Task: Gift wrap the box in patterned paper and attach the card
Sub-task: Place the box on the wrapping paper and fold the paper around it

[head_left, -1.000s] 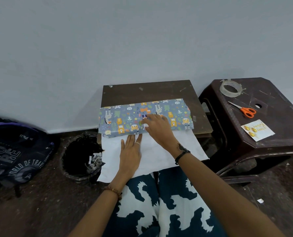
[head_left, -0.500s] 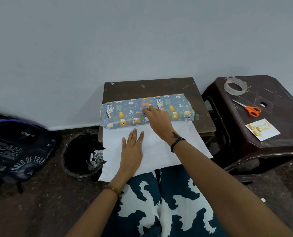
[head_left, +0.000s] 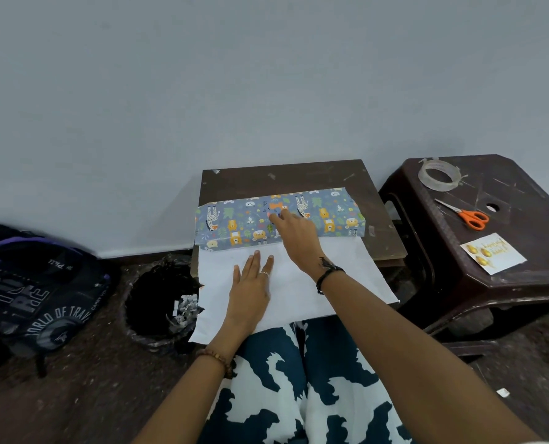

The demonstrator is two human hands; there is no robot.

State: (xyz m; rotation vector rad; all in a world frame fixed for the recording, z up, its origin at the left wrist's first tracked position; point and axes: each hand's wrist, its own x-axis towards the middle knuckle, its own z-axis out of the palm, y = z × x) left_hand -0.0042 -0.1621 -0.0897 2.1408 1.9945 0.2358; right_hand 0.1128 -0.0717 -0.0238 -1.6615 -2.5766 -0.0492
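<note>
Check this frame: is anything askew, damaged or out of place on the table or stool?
Nothing serious. The patterned paper lies folded over at a slight slant to the table, its right end a little crumpled. The tape roll has loose ends sticking out. Scissors and card lie flat on the stool.

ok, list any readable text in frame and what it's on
"WORLD OF TRAV", cut off: backpack, curved white print.
"RE": backpack, large letters; the rest is hidden in folds.
Small white logo, backpack top: unreadable, appears mirrored or upside down.
Gold script on card: too small to read.
Patterned paper: animals only, no text.
</note>
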